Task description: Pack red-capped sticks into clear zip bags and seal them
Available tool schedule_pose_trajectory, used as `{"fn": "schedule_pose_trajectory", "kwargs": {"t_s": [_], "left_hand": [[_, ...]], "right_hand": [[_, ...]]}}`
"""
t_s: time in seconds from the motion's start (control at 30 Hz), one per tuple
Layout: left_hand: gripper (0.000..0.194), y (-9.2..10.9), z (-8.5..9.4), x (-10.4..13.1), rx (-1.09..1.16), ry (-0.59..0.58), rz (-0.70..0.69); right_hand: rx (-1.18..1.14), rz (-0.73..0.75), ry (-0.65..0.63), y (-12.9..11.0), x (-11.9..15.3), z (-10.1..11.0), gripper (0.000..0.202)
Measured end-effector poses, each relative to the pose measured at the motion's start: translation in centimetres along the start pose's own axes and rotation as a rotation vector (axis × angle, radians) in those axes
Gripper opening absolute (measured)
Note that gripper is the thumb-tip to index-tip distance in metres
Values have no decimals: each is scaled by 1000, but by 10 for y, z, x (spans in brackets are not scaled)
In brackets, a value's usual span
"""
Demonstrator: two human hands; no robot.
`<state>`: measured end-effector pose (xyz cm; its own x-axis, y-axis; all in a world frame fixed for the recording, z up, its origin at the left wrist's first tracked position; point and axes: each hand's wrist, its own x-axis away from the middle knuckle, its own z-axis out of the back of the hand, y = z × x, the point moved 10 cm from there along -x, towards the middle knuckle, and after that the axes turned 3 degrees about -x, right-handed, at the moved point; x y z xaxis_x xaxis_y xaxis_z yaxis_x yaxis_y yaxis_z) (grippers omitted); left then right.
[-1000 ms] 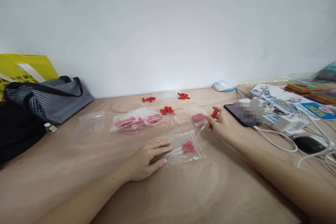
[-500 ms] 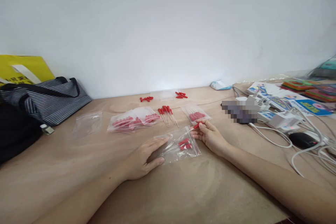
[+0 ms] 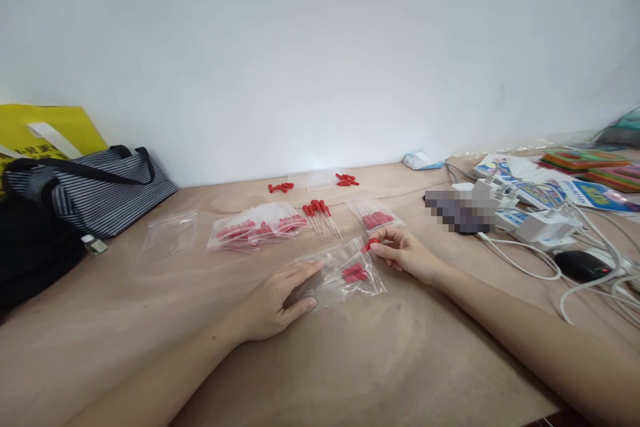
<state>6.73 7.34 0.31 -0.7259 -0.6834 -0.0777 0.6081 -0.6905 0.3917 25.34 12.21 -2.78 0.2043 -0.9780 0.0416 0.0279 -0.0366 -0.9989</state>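
A clear zip bag [image 3: 334,285] lies flat in front of me with several red-bulbed droppers [image 3: 355,273] inside. My left hand [image 3: 280,297] rests on its left end, fingers stretched out and thumb apart. At the bag's upper right corner, my right hand [image 3: 400,252] pinches one dropper [image 3: 370,244] by its red bulb. The thin tube of this dropper points left, over or into the bag; which of the two I cannot tell. Just beyond, several loose droppers [image 3: 317,212] lie fanned out, between a pile of filled bags [image 3: 257,227] and another filled bag [image 3: 375,215].
Flat clear bags [image 3: 170,235] lie at the left, near a striped bag [image 3: 100,193] and a small bottle [image 3: 94,244]. More red bulbs [image 3: 281,187] and droppers [image 3: 347,179] are by the wall. Rightward are a blurred-out dark object [image 3: 457,212], chargers, white cables [image 3: 525,270] and a black mouse [image 3: 579,266].
My right hand has shifted slightly with the dropper, its thumb now lower along the bulb. Bulbs inside the bag sit closer together. My left hand stays on the bag.
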Motion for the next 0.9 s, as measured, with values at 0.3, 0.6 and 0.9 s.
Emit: {"fn": "schedule_pose_trajectory", "kwargs": {"t_s": [0.3, 0.6, 0.9], "left_hand": [[49, 1, 0, 1, 1, 9, -20], [48, -2, -2, 1, -4, -3, 2], [43, 1, -3, -1, -23, -30, -16]], "right_hand": [[396, 267, -142, -13, 2, -26, 23], [332, 138, -84, 0, -7, -25, 18], [266, 156, -260, -6, -1, -30, 11]]}}
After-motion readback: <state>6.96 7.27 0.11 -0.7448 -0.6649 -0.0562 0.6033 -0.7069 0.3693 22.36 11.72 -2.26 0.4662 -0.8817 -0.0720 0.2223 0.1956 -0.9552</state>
